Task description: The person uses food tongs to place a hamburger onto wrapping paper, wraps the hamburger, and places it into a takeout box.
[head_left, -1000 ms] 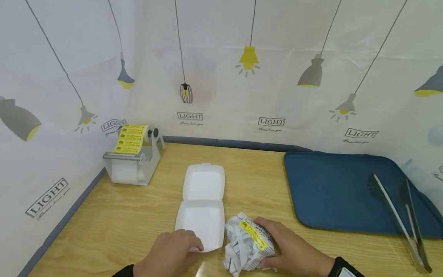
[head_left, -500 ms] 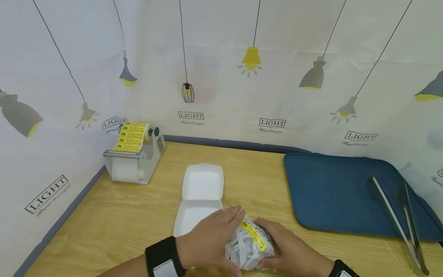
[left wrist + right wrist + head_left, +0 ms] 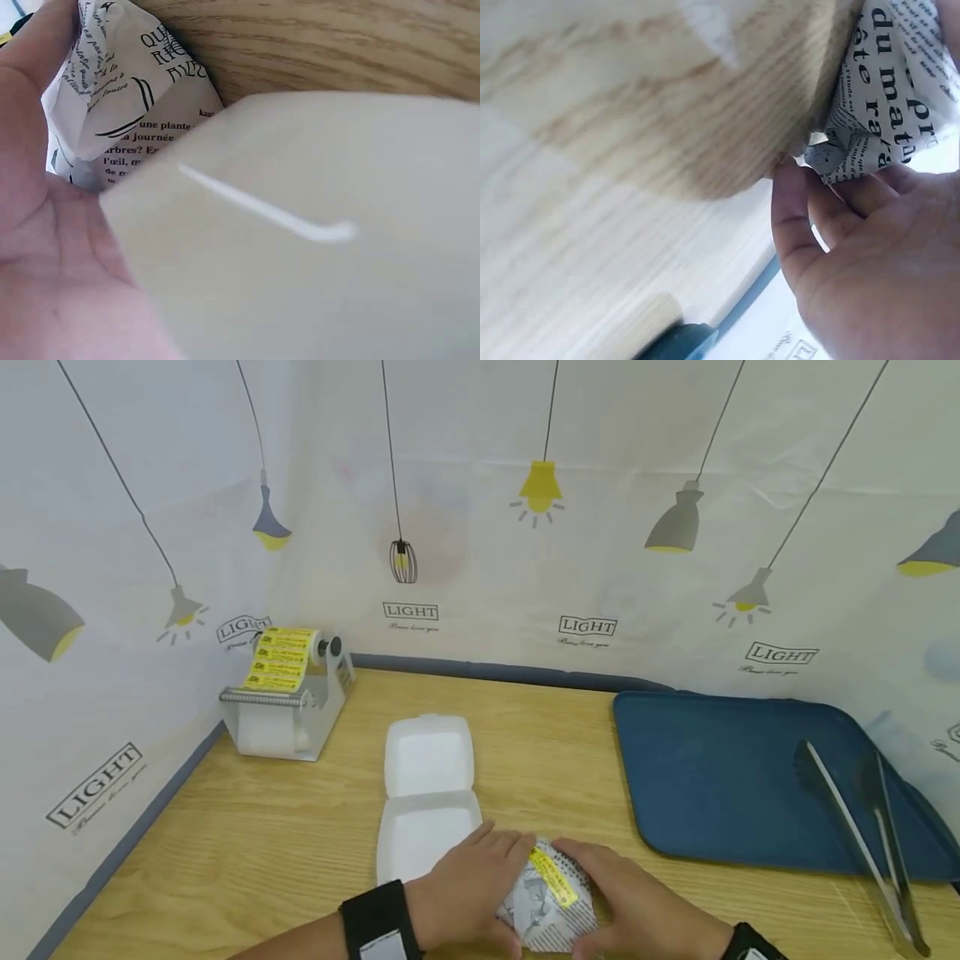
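A bundle wrapped in newsprint-patterned paper (image 3: pixel 545 917), with a yellow label strip across its top, sits on the table between both hands. My left hand (image 3: pixel 474 883) grips its left side, thumb in front and fingers behind. From the other side my right hand (image 3: pixel 637 902) holds it, and in the right wrist view the fingertips tuck against the printed paper (image 3: pixel 889 97). What is inside the wrapping is hidden. Just left of the bundle lies an open white foam clamshell box (image 3: pixel 420 835), partly covered by the left hand. Its blurred pale side (image 3: pixel 315 172) fills much of the left wrist view.
A label dispenser (image 3: pixel 288 702) with a roll of yellow stickers stands at the back left. On the right lies a blue tray (image 3: pixel 712 777), with metal tongs (image 3: pixel 843 810) resting across it and over its front edge. A printed curtain (image 3: pixel 480 552) hangs behind the wooden table.
My left hand has left the foam box's front edge and come right onto the bundle, which has turned slightly and looks more compact. The right hand stays on it.
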Tool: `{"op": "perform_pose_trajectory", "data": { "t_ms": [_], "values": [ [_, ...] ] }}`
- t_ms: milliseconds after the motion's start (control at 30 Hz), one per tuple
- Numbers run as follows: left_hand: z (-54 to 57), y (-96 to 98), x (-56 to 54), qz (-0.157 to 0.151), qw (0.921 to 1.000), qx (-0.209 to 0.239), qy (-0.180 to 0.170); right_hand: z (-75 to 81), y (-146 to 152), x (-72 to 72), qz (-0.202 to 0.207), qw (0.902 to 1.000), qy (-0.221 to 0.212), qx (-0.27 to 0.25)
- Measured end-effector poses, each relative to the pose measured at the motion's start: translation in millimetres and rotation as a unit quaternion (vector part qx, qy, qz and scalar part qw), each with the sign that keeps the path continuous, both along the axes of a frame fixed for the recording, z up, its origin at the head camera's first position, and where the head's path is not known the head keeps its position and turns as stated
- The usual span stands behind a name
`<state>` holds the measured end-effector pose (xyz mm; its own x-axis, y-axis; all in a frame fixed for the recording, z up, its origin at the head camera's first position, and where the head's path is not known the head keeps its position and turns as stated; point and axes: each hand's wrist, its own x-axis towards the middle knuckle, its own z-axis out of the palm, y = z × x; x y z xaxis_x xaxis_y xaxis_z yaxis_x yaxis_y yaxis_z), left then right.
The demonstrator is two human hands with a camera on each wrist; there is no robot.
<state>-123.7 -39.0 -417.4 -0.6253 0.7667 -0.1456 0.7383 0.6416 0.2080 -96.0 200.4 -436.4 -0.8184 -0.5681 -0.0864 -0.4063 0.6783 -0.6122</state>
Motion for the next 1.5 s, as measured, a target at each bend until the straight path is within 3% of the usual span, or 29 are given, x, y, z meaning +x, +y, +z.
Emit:
{"op": "perform_pose_trajectory", "data": {
  "t_ms": [200,400,500,633,767,867,967,1133,1333,1500],
  "values": [
    [-5.7,4.0,3.2,-0.008,0.9985,-0.015,0.052,-4.8,-8.0,-3.3,-0.025,0.9966,0.046,0.063],
    [-4.5,5.7,4.6,-0.014,0.9955,0.011,0.093,2.5,-12.3,-7.1,-0.045,0.9922,0.070,0.094],
    [7.8,3.3,4.6,-0.005,0.9957,0.032,0.086,17.0,-12.6,-10.9,-0.047,0.9912,0.083,0.092],
    [35.5,-7.7,-1.2,0.025,0.9945,0.067,0.077,45.9,-17.7,-21.5,-0.047,0.9887,0.124,0.071],
    [58.8,-32.8,-13.0,0.055,0.9926,0.086,0.066,67.2,-40.5,-36.8,-0.034,0.9857,0.156,0.052],
    [63.7,-58.0,-20.8,0.073,0.9924,0.083,0.054,70.3,-65.1,-47.6,-0.021,0.9866,0.154,0.049],
    [57.6,-81.4,-26.3,0.094,0.9907,0.089,0.044,65.1,-88.2,-56.9,-0.012,0.9895,0.137,0.045],
    [37.2,-105.2,-32.0,0.127,0.9855,0.113,0.010,48.2,-115.6,-68.7,-0.006,0.9928,0.105,0.057],
    [8.8,-110.4,-36.3,0.135,0.9833,0.117,-0.034,26.1,-124.7,-72.7,-0.017,0.9946,0.071,0.074],
    [-3.2,-110.5,-37.0,0.129,0.9823,0.125,-0.055,17.0,-124.0,-70.6,-0.010,0.9962,0.058,0.064]
  ]
}}
